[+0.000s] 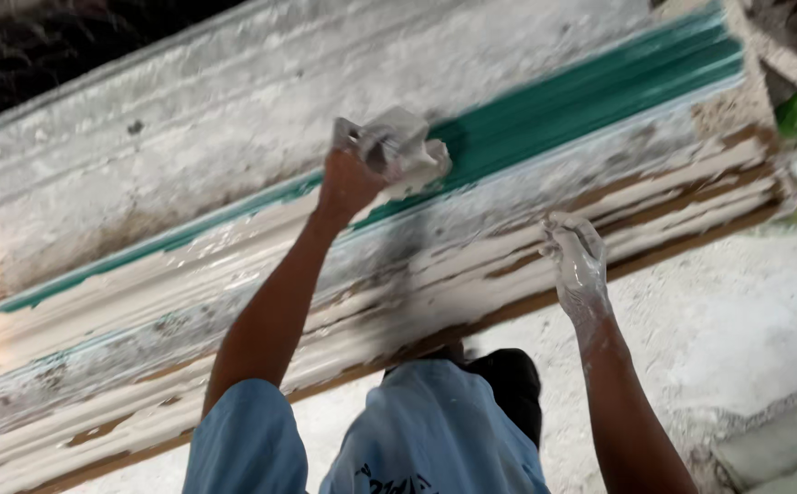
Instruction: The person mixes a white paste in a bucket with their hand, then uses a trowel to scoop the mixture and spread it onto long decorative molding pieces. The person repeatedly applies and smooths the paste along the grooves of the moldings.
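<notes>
while the left hand (354, 178) is gripping a grey plaster-caked pad (398, 146) with fingers closed around it, the pad is pressing on the green band (590, 91) of the long moulded beam (188, 274). further right, the right hand (577, 261), white with plaster, is touching the beam's ribs with fingers loosely curled, holding nothing.
</notes>
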